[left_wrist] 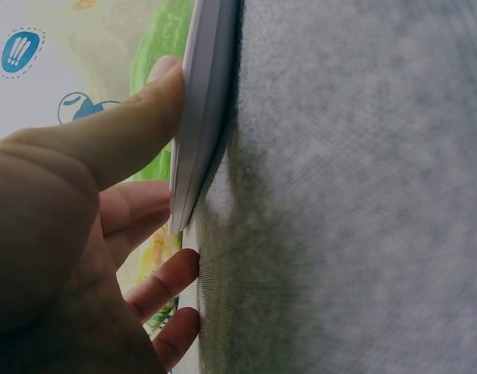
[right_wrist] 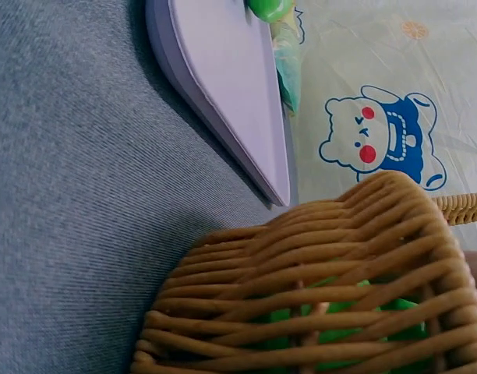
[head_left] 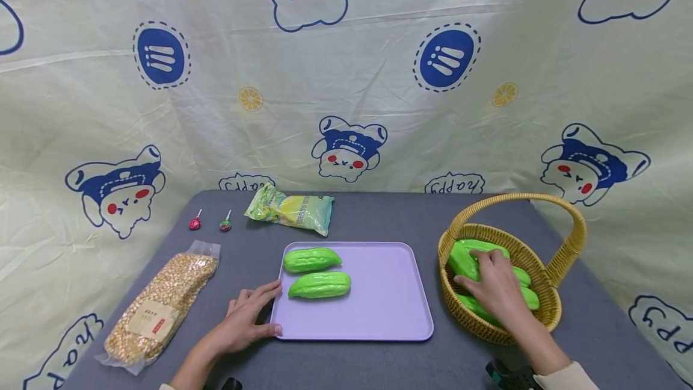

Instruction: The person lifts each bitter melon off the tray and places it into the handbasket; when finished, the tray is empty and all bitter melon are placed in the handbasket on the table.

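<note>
A lilac tray (head_left: 379,294) lies mid-table with two green bitter melons, a far one (head_left: 312,260) and a near one (head_left: 320,285), on its left half. My left hand (head_left: 246,321) touches the tray's left edge, thumb near the front corner; the left wrist view shows the thumb (left_wrist: 137,128) against the tray's side (left_wrist: 203,101), fingers extended. Inside a wicker basket (head_left: 452,306) on the right, my right hand (head_left: 498,287) grips a bitter melon (head_left: 464,259) between thumb and fingers. More bitter melons (head_left: 529,298) lie beneath it, partly hidden. Basket weave (right_wrist: 301,288) covers this hand in the right wrist view.
A bag of corn kernels (head_left: 159,309) lies left of my left hand. Behind the tray is a yellow-green packet (head_left: 292,208), with a red lollipop (head_left: 195,222) and a green lollipop (head_left: 225,224) to its left. The basket's tall handle (head_left: 574,233) arches over its far and right sides.
</note>
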